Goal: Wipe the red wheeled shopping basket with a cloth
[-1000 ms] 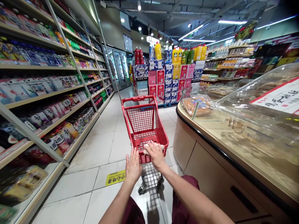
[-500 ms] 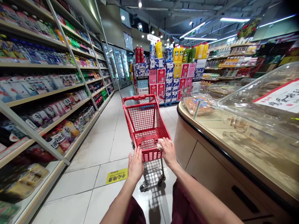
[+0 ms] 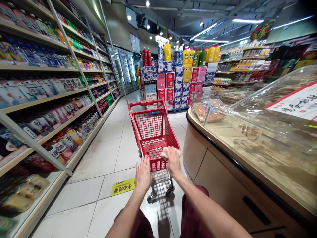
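Observation:
A red shopping cart with a plastic mesh basket stands in front of me on the tiled floor. My left hand rests at the near left corner of its rim, fingers stretched out and nothing held. At the near right part of the rim, my right hand is closed over a crumpled whitish cloth that pokes out beside the fingers. The cart's basket holds nothing that I can see. Below it, the wheels show between my forearms.
Drink shelves line the left side. A curved counter with clear food covers stands close on the right. Stacked drink cartons rise beyond the cart. A yellow wet-floor sticker lies on the tiles.
My right hand has moved slightly left along the near rim with the cloth. The left hand stays at its corner. The whole view has shifted a little.

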The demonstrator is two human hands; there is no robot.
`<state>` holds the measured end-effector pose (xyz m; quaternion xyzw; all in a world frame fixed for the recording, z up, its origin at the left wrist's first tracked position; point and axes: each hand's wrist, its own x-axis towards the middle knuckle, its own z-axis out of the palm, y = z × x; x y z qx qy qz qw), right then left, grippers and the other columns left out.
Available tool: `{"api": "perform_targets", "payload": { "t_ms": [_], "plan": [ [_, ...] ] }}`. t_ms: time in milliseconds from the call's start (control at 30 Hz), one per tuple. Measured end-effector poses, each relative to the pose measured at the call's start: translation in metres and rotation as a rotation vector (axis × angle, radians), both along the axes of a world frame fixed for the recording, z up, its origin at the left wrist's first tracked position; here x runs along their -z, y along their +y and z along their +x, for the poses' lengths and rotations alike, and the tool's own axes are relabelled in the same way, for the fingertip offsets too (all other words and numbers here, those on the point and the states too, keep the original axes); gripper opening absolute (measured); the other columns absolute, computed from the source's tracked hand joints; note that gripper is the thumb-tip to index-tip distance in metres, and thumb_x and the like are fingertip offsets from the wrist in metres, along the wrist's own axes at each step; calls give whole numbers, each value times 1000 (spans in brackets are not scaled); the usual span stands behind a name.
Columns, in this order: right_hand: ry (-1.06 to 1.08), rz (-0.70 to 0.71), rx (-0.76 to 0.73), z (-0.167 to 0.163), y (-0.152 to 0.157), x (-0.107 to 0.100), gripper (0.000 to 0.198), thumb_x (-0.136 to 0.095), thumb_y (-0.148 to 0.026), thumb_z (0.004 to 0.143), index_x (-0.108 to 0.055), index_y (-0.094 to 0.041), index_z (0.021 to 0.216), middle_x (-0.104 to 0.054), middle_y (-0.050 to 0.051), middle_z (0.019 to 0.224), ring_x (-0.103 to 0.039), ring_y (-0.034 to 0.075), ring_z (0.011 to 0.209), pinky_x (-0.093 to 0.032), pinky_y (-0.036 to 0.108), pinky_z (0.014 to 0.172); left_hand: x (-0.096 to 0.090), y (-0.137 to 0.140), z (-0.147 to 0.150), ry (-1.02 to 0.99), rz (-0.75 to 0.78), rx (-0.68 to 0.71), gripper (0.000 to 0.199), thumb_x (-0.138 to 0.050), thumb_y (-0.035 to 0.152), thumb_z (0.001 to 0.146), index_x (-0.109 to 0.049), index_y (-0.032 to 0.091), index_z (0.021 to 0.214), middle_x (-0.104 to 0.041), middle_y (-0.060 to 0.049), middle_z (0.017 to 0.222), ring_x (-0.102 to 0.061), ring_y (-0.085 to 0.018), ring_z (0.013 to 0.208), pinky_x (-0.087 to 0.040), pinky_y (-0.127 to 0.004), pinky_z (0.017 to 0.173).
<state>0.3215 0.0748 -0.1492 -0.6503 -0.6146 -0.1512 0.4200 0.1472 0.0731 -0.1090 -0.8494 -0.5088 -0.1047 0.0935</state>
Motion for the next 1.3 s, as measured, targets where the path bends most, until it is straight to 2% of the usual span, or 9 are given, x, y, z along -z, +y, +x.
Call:
{"api": "perform_targets", "payload": {
  "t_ms": [133,367,467,633,767,933,1067,1167,1300],
  "plan": [
    [-117,-1,-205,-36,7,4,48,-35,-6,81,-45,-20,125,-47,7,129,-32,19,126,-27,43,102,0,1,-5,20,16,29,66,-39,11,69,-25,11,134,-26,-8,142,-17,-20,133,-19,-47,107],
    [-19,-2,-41,33,-2,4,48,-31,-6,81,-45,-15,125,-49,11,126,-37,20,123,-32,44,99,-5,2,-7,5,2,-5,62,-37,10,70,-29,11,132,-27,-8,142,-20,-19,132,-18,-47,108],
    [-44,9,-118,5,-6,0,46,-37,-8,79,-48,-19,123,-47,10,127,-34,21,124,-29,44,101,-9,1,-1,-16,-32,-36,61,-38,11,70,-32,10,130,-30,-10,141,-20,-20,132,-16,-48,108],
    [10,-119,-154,-52,2,-16,44,-56,-21,74,-52,-25,118,-46,9,128,-35,28,121,-22,53,100,-15,6,1,6,-63,-48,61,-41,16,70,-32,7,129,-28,-14,141,-20,-22,132,-15,-51,107],
    [49,-53,-255,-20,7,-17,26,-47,-13,79,-63,-24,96,-58,4,114,-45,19,113,-32,43,98,-17,11,-3,18,-74,-46,63,-41,12,68,-31,10,130,-27,-13,141,-20,-22,132,-14,-53,106],
    [80,68,-320,31,-6,-13,31,-34,-7,79,-62,-18,88,-57,8,113,-42,18,117,-35,40,99,-16,9,-2,-43,-72,-83,61,-40,14,69,-32,9,129,-29,-13,141,-22,-22,131,-17,-50,107],
    [59,34,-357,2,-8,-17,40,-45,-10,70,-54,-15,109,-53,11,115,-40,22,117,-33,44,99,-14,5,0,-73,-63,-95,61,-43,17,70,-32,8,129,-31,-15,139,-22,-23,131,-20,-49,106],
    [141,27,-240,-26,-3,-20,31,-49,-13,70,-59,-18,99,-56,10,107,-45,23,110,-36,45,95,-12,5,-2,-61,-54,-89,61,-42,16,70,-31,8,129,-31,-14,140,-22,-22,131,-20,-48,106],
    [79,55,-356,-9,-6,-14,29,-38,-9,79,-60,-20,95,-55,9,117,-40,18,119,-34,42,97,-11,8,-8,-29,-31,-94,58,-40,14,71,-33,9,128,-31,-13,140,-23,-21,131,-19,-47,107]
  ]
}}
